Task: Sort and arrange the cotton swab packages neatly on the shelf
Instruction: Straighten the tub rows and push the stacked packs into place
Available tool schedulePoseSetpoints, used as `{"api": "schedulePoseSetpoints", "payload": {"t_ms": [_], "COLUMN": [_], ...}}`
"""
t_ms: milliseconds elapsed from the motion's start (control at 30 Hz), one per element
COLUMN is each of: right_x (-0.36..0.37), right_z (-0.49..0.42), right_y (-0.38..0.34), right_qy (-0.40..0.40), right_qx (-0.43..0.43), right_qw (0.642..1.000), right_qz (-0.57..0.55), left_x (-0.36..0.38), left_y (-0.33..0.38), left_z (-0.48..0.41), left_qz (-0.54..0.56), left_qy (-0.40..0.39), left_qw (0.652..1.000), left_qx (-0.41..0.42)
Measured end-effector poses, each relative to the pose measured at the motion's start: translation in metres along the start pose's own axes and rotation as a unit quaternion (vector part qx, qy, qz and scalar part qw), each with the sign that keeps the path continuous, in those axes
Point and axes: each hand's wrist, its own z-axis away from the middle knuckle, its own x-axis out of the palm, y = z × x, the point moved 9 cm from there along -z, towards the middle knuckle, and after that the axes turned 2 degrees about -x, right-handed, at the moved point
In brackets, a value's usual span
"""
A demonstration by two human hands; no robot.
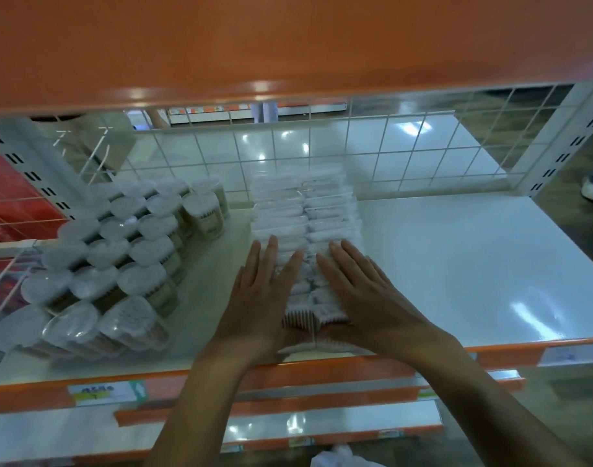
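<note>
Here I see both hands flat, fingers spread: left hand (259, 291) and right hand (366, 291) press on the near end of the swab packs (305, 214). The packs run in two rows mid-shelf (456, 264), right of the tubs (120, 251).

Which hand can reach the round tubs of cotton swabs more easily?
Probably the left hand. It rests on the left side of the flat packs, nearest the round tubs; the right hand lies on their far side and would have to cross over.
</note>
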Motion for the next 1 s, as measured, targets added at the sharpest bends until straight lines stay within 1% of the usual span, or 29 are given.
{"api": "schedulePoseSetpoints", "payload": {"t_ms": [200, 367, 433, 500, 567, 633, 733, 800, 1000], "right_x": [0.003, 0.003, -0.001, -0.007, -0.013, -0.014, -0.01, -0.008, 0.003], "right_z": [-0.001, -0.002, -0.001, 0.001, 0.005, 0.01, 0.018, 0.021, 0.022], "right_y": [0.005, 0.006, 0.005, 0.006, 0.01, 0.014, 0.015, 0.014, 0.014], "right_qy": [-0.006, -0.001, 0.005, 0.033, 0.08, 0.096, 0.059, 0.046, 0.04], "right_qx": [-0.015, -0.011, -0.014, -0.003, 0.025, 0.035, 0.021, 0.014, -0.005], "right_qw": [1.0, 1.0, 1.0, 0.996, 0.986, 0.985, 0.991, 0.992, 0.985], "right_qz": [-0.007, -0.005, -0.028, -0.087, -0.142, -0.141, -0.121, -0.118, -0.166], "left_x": [-0.002, -0.002, -0.003, -0.007, -0.014, -0.016, -0.009, -0.004, 0.001], "left_y": [0.004, 0.003, 0.002, 0.002, 0.001, -0.001, 0.002, 0.002, 0.003], "left_z": [0.001, 0.0, 0.001, 0.005, 0.008, 0.011, 0.014, 0.014, 0.009], "left_qz": [0.005, 0.002, 0.008, 0.044, 0.103, 0.113, 0.072, 0.079, 0.053], "left_qy": [0.002, 0.019, 0.023, 0.034, 0.061, 0.077, 0.05, 0.031, 0.039], "left_qw": [0.999, 0.999, 0.999, 0.998, 0.993, 0.991, 0.996, 0.996, 0.998], "left_qx": [0.037, 0.044, 0.044, 0.038, 0.022, 0.007, 0.01, 0.01, 0.01]}}
